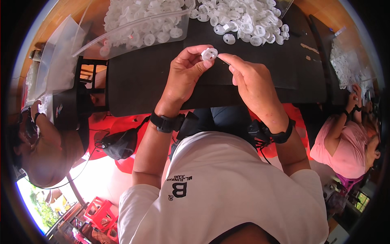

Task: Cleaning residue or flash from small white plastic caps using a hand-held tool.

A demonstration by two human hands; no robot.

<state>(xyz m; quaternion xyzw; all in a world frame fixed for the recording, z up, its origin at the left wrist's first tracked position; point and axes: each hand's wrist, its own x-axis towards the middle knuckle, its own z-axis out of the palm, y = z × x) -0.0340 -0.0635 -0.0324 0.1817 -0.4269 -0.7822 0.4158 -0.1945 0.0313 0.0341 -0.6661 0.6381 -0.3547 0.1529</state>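
Note:
Above the black table, my left hand pinches a small round white plastic part between thumb and fingers. My right hand is closed just to the right of it, its index finger stretched toward the part's edge. A thin, narrow sliver shows under that finger, but the fingers hide most of it and its kind cannot be told. Farther off lies a loose pile of similar white parts. Left of the pile, a clear plastic bin holds many more of them.
The black table spans the space before me. At the far left stands another clear bin. One person sits to my left, and another in pink works at the right by more white parts. Red stools stand lower left.

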